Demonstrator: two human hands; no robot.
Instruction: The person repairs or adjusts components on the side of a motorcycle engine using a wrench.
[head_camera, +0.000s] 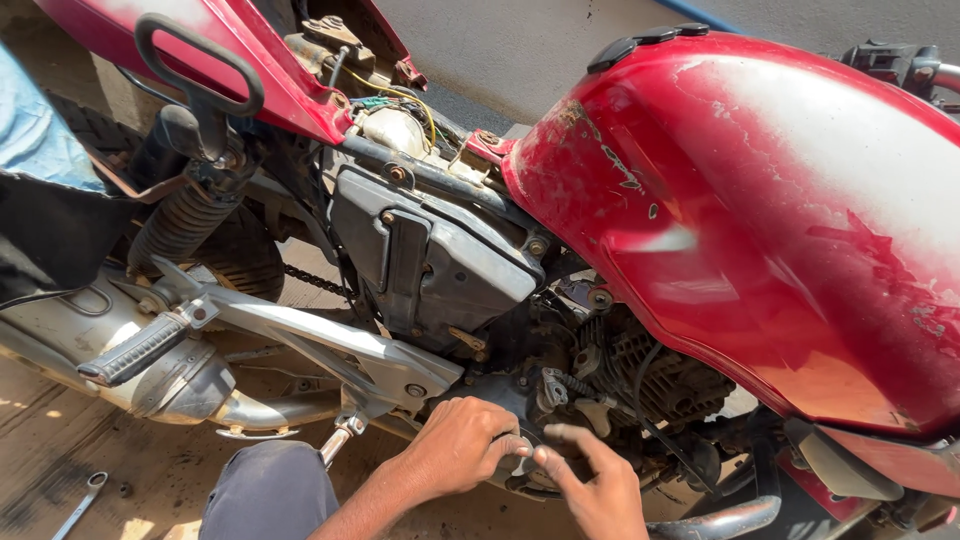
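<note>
Fingertips of left hand (462, 445) and right hand (592, 490) meet, pinched on small dark part (522, 452) at round grey engine side cover (500, 400). Part not yet free. Faded red fuel tank (760, 220) above fingers; steel spanner (82, 503) lies unused far left.

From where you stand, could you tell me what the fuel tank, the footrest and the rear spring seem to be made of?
The fuel tank looks like painted metal: glossy red, with paint flaked and worn pale on top. The footrest seems to be ribbed black rubber, matt, on a silvery cast bracket, probably aluminium. The rear spring looks like dark coiled steel, dull and dusty.
</note>
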